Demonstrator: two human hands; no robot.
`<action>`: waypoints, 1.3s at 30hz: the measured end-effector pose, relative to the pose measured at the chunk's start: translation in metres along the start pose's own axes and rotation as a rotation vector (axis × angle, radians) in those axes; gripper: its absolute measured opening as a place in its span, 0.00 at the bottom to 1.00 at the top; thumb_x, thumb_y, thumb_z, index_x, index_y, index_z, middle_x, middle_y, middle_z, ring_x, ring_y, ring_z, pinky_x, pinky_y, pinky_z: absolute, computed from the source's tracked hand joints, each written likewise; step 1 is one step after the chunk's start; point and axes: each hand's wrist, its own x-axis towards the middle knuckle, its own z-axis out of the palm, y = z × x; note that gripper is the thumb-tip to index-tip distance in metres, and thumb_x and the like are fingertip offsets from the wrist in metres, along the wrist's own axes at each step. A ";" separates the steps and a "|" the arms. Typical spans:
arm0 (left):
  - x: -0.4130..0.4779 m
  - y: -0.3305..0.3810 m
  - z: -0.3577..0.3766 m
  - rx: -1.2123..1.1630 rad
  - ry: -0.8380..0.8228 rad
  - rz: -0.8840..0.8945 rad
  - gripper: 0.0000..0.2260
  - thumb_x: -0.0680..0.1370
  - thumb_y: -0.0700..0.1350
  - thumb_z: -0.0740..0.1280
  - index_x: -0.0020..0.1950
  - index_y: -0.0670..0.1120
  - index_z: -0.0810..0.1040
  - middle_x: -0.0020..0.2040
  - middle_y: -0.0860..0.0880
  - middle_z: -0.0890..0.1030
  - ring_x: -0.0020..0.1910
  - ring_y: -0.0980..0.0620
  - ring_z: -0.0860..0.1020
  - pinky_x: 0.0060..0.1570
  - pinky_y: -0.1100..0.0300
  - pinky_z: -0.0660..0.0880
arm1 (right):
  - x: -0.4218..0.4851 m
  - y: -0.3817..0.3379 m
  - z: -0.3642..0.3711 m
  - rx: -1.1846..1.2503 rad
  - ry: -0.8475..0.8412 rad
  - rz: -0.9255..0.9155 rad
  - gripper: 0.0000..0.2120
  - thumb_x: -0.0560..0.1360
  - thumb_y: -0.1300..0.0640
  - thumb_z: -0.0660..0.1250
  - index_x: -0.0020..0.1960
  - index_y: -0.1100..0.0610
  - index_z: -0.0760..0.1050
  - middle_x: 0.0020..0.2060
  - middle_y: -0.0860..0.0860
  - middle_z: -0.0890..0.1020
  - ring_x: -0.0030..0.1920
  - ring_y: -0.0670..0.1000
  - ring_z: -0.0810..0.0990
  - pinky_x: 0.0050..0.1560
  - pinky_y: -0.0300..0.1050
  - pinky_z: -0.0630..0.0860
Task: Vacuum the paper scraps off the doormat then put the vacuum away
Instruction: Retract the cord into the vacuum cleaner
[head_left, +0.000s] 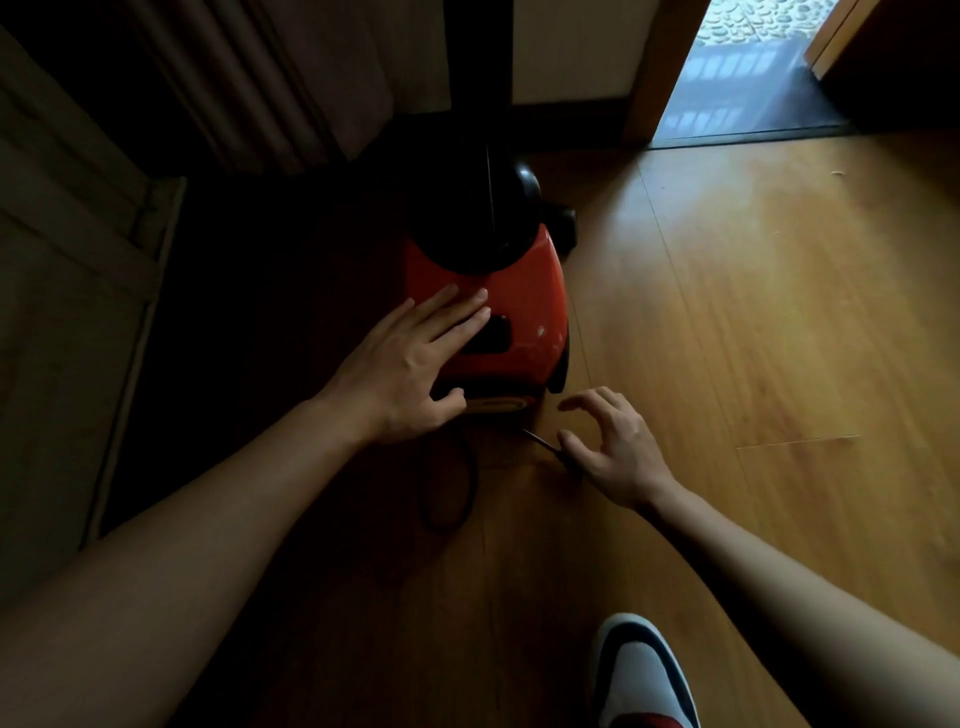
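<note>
- The red, rounded plastic canister vacuum with a black dome front (524, 291) stands on the glossy wooden plank floor (753, 312), half in shadow.
- The left hand (410, 374) lies flat on top of the vacuum. Its fingers are straight and spread beside a dark recess (493, 335), and the thumb is down at the vacuum's rear edge. It is pressing or steadying, not gripping.
- The right hand (618, 452) hovers just behind the vacuum with fingers loosely bent, well apart from the thumb and holding nothing. I cannot tell whether the thumb touches the thin black power cord (540, 442) beside it.
- The cord leaves the vacuum's rear and also lies in a loose loop on the floor behind it.
- A white and dark shoe (639, 675) stands further behind the vacuum.
- A bright doorway (727, 78) lies beyond the vacuum to its right. I cannot make out the doormat or any scraps.
- Judging from this, the putting-away is in hand. The risks:
  - the slack loop could snag under the body or catch the shoe;
  - a flat palm could send the vacuum sliding on the slick boards;
  - a retracting cord could whip the open fingers.
</note>
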 end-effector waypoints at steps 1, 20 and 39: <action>0.000 0.000 -0.001 -0.005 -0.008 0.004 0.38 0.76 0.55 0.65 0.81 0.53 0.49 0.81 0.57 0.45 0.79 0.56 0.42 0.78 0.50 0.45 | -0.003 0.002 0.003 -0.017 -0.016 0.001 0.17 0.77 0.49 0.69 0.64 0.51 0.75 0.60 0.48 0.76 0.60 0.47 0.73 0.58 0.43 0.71; -0.052 0.014 0.018 0.125 0.071 0.033 0.36 0.74 0.56 0.67 0.78 0.45 0.61 0.80 0.48 0.56 0.79 0.51 0.56 0.76 0.49 0.59 | -0.014 0.020 0.010 -0.528 -0.173 0.055 0.20 0.82 0.55 0.61 0.73 0.55 0.67 0.68 0.54 0.71 0.66 0.53 0.71 0.63 0.48 0.72; 0.047 0.110 0.033 -0.357 -0.001 0.055 0.15 0.81 0.53 0.64 0.65 0.51 0.77 0.55 0.52 0.83 0.53 0.58 0.80 0.53 0.57 0.79 | -0.059 0.031 -0.134 0.696 0.364 -0.033 0.07 0.72 0.60 0.72 0.50 0.55 0.80 0.41 0.48 0.84 0.42 0.49 0.81 0.45 0.40 0.81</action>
